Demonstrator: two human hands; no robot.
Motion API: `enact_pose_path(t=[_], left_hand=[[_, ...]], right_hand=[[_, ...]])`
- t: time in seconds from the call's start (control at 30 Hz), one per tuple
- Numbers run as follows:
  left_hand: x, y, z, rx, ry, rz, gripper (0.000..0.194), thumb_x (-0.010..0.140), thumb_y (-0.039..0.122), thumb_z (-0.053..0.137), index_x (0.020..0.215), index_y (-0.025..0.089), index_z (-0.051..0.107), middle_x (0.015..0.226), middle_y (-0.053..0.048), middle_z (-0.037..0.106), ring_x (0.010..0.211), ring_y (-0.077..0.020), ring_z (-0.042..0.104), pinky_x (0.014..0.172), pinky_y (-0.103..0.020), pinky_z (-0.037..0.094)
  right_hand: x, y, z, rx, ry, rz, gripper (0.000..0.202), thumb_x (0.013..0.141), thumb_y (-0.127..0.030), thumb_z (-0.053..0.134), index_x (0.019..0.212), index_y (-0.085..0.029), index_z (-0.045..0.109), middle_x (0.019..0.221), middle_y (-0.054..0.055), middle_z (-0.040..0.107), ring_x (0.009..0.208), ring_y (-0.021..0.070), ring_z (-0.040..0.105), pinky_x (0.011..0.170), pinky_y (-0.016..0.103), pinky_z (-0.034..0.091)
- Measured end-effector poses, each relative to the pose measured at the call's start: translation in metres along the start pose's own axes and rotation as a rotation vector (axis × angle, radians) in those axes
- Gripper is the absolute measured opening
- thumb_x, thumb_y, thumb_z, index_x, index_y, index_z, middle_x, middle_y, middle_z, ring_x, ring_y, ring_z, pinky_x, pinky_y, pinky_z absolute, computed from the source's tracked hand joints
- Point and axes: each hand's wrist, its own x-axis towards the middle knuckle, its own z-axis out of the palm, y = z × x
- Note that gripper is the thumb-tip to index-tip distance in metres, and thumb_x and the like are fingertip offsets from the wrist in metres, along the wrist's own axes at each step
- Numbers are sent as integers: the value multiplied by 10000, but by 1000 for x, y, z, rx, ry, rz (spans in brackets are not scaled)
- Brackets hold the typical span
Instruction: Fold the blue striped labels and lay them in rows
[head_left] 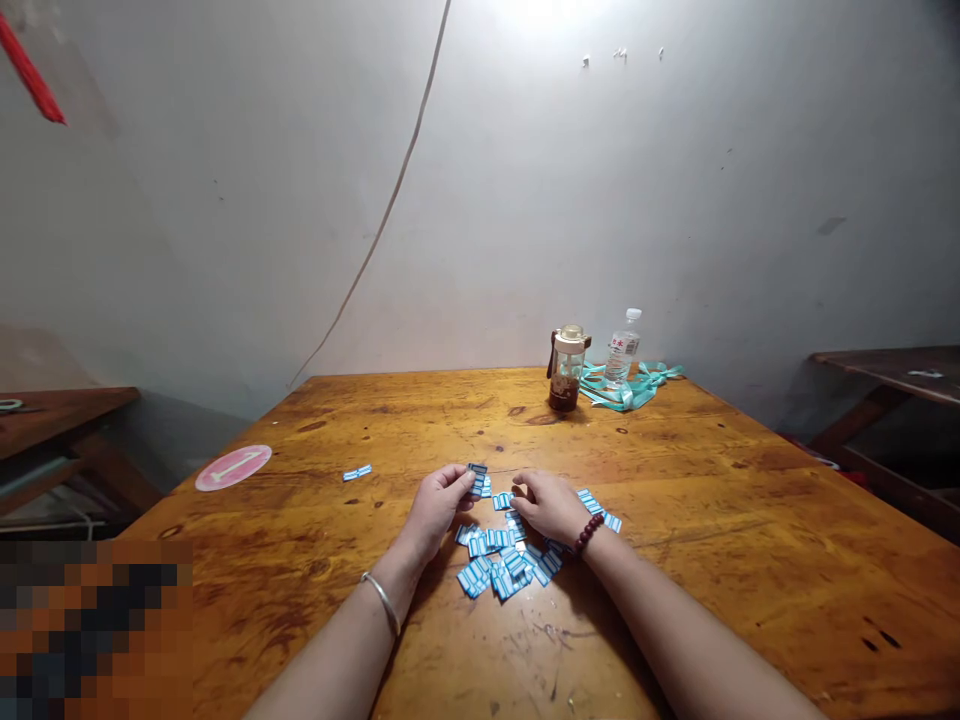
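1. Pieces, small, blue-and-white striped: one loose heap (pixel 499 541), overlapping, on the wooden worktop (pixel 247 560), between the forearms.
2. Head view, left hand (pixel 444 505): closed in a pinch, thumb against fingers, on a striped piece (pixel 477 472) held beyond the heap; whether it is one piece or a few together, cannot tell.
3. Head view, right hand (pixel 555 508): fingers curled, narrow gap between thumb and forefinger; tips beside a single striped piece (pixel 503 501). Contact: cannot tell.
4. Head view, outliers: a small striped pair (pixel 357 473), well apart on the left; a further group (pixel 589 500) partly behind the right wrist.
5. Head view, wear: silver bangle (pixel 381 603), left wrist; dark bead bracelet (pixel 589 533), right wrist.
6. Head view, far side of worktop: tumbler (pixel 566 385), upright, dark contents; clear bottle (pixel 622 350), upright, with turquoise ribbon (pixel 619 398) about its base. Near left edge: pink round marker (pixel 234 468), flat.
7. Step in hand, by judgement: handling pieces singly or in small numbers, left side gripping, right side at the nearest piece.
8. Next move, by judgement: calls for a light fingertip pinch, the left grip steady, neighbouring pieces undisturbed.
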Motion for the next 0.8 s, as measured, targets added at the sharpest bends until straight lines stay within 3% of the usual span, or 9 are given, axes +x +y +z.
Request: enact_pose_path(t=[0.33, 0.53, 0.67, 0.8], left_hand=[[1, -2, -1, -4, 1, 0, 249, 645, 380, 592, 706, 139, 589, 640, -18, 590, 551, -86, 520, 512, -178, 394], [0, 1, 1, -15, -5, 8, 249, 641, 374, 597, 704, 134, 594, 643, -23, 593, 553, -87, 524, 521, -182, 393], [-2, 2, 2, 9, -15, 11, 259, 644, 390, 587, 707, 139, 599, 659, -22, 601, 554, -88, 523, 520, -183, 391], [-4, 3, 4, 26, -15, 3, 255, 655, 386, 579, 708, 137, 587, 651, -17, 592, 544, -86, 521, 507, -179, 387]], right_hand=[[-5, 9, -5, -36, -85, -5, 158, 726, -206, 465, 832, -227, 580, 763, 11, 576, 695, 129, 492, 591, 214, 275], [-8, 9, -5, -6, -15, -16, 205, 759, -276, 446, 932, -232, 549, 765, 13, 566, 700, 132, 483, 617, 224, 278], [-4, 4, -1, -43, -80, -65, 200, 711, -288, 505, 896, -259, 578, 815, 12, 541, 742, 142, 474, 654, 238, 275], [-2, 3, -2, -22, -137, -45, 122, 667, -253, 543, 772, -217, 593, 792, 12, 527, 726, 134, 466, 625, 223, 278]])
